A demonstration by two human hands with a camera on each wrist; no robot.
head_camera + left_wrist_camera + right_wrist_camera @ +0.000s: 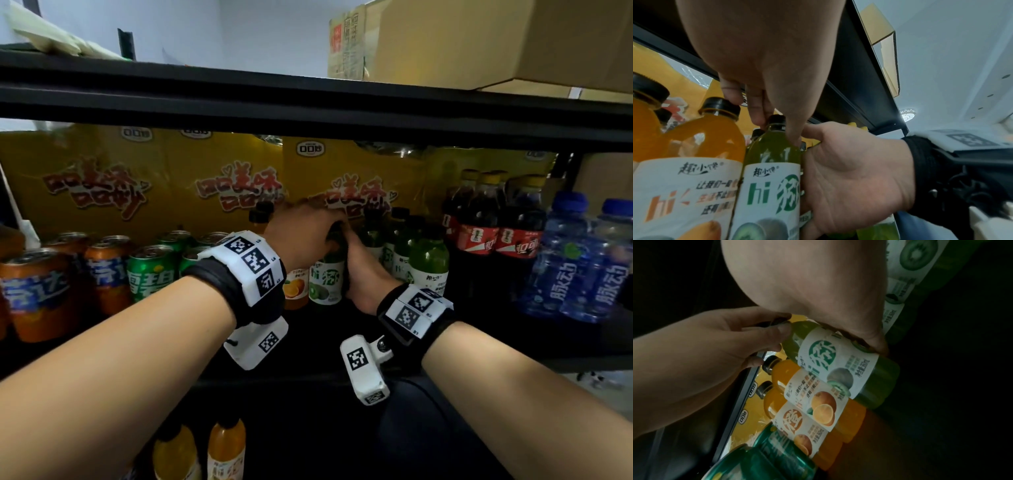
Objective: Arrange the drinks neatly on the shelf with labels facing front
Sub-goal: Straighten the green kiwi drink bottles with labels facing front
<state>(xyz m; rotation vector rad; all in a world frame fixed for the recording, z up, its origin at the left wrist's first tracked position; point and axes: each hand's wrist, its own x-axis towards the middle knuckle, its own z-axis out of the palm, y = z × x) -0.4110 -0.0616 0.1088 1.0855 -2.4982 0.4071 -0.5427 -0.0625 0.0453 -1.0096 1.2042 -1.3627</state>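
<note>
A green kiwi drink bottle (326,281) with a white label stands on the dark shelf (318,342), next to an orange juice bottle (295,289). My left hand (325,226) reaches over it, and its fingers pinch the black cap and neck (777,119). My right hand (354,255) holds the bottle's body from the right side. In the left wrist view the green bottle's (772,178) label faces the camera, with the orange bottle (690,178) to its left. In the right wrist view my palm (813,293) lies against the green bottle (838,363).
Orange cans (41,284) and green cans (150,277) stand to the left. More green bottles (428,263), cola bottles (496,236) and blue bottles (575,274) stand to the right. Yellow packs (219,178) fill the back. The upper shelf edge (308,99) hangs close overhead.
</note>
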